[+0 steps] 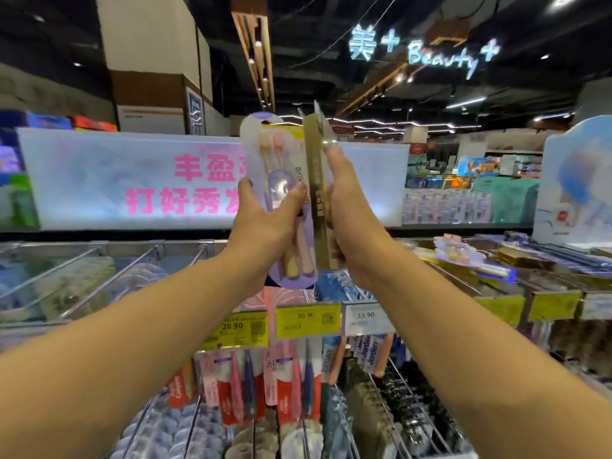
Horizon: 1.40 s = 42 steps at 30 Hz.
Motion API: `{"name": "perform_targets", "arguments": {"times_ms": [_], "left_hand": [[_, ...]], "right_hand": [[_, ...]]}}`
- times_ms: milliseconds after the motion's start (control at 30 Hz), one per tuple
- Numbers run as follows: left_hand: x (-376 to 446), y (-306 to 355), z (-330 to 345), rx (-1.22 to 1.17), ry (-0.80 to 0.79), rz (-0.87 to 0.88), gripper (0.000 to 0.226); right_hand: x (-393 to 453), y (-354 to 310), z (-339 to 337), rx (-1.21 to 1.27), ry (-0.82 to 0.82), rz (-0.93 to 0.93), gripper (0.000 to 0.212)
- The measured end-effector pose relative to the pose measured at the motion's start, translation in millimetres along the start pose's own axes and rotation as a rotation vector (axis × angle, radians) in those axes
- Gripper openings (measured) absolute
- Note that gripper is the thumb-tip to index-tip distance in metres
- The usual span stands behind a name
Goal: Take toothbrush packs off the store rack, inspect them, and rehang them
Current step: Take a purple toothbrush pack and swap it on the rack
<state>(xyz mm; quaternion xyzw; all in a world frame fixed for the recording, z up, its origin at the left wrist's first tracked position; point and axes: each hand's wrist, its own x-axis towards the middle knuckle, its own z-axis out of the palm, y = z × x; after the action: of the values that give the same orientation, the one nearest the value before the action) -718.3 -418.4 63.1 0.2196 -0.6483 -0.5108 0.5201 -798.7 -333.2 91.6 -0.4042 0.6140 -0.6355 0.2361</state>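
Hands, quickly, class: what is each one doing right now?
Left hand: grips the purple toothbrush pack.
Right hand: holds the gold toothbrush pack edge-on.

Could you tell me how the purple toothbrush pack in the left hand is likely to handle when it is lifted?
The purple toothbrush pack probably feels light: the left hand holds it with thumb and fingers alone. It stands upright unsupported, so it is likely fairly stiff. Its glossy clear front may be slippery.

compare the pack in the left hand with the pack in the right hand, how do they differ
The purple pack faces the camera, showing two pastel brushes; the gold pack is turned edge-on, its contents hidden. The purple pack has a rounded outline; the gold pack looks straight-sided. The left hand grips the purple; the right hand the gold. Both are held upright above the rack.
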Motion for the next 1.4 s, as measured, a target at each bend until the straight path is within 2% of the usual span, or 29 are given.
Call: {"name": "perform_targets", "arguments": {"times_ms": [100,133,167,267,333,433,500,567,667,767,867,967,1067,1133,1233,1333,1400], "left_hand": [[-18,7,-6,0.042,0.048,-0.038,0.097],[-23,7,-9,0.05,0.052,-0.048,0.095],[-31,8,-10,0.069,0.045,-0.055,0.089],[-56,10,-16,0.066,-0.01,-0.038,0.047],[-78,12,-24,0.01,-0.043,-0.056,0.035],[-114,15,-34,-0.008,-0.111,-0.065,0.059],[-142,16,-41,-0.013,-0.107,-0.061,0.064],[-173,13,-48,-0.039,-0.084,-0.086,0.069],[-221,5,-64,-0.095,-0.028,-0.189,0.063],[-279,0,-79,-0.275,0.006,-0.398,0.063],[-333,-12,-82,-0.421,-0.073,-0.534,0.065],[-375,-23,-77,-0.443,-0.069,-0.552,0.056],[-418,-28,-68,-0.383,-0.134,-0.559,0.051],[-439,-26,-56,-0.35,-0.121,-0.515,0.045],[-469,-25,-40,-0.249,-0.128,-0.461,0.064],[-496,-19,-21,-0.266,-0.108,-0.49,0.028],[-513,-16,-3,-0.298,-0.105,-0.549,0.032]], "right_hand": [[-22,1,-4,0.062,-0.072,-0.108,0.063],[-28,4,-7,0.061,-0.092,-0.107,0.047],[-33,8,-9,0.049,-0.09,-0.094,0.044],[-59,17,-10,0.052,-0.098,-0.096,0.055],[-83,25,-13,0.069,-0.084,-0.135,0.056],[-124,38,-9,0.132,-0.074,-0.222,0.048],[-147,51,1,0.17,-0.084,-0.233,0.045],[-173,63,14,0.242,-0.118,-0.225,0.053],[-218,82,25,0.294,-0.148,-0.209,0.06],[-270,100,30,0.237,-0.132,-0.167,0.071],[-319,118,30,0.215,-0.103,-0.066,0.079],[-360,134,24,0.166,-0.039,0.035,0.058],[-397,146,7,0.231,0.006,0.067,0.04],[-419,150,-9,0.293,0.0,0.105,0.036],[-448,158,-34,0.311,-0.011,0.13,0.035],[-469,168,-57,0.36,-0.004,0.169,0.042],[-480,172,-75,0.411,-0.003,0.195,0.042]]}}
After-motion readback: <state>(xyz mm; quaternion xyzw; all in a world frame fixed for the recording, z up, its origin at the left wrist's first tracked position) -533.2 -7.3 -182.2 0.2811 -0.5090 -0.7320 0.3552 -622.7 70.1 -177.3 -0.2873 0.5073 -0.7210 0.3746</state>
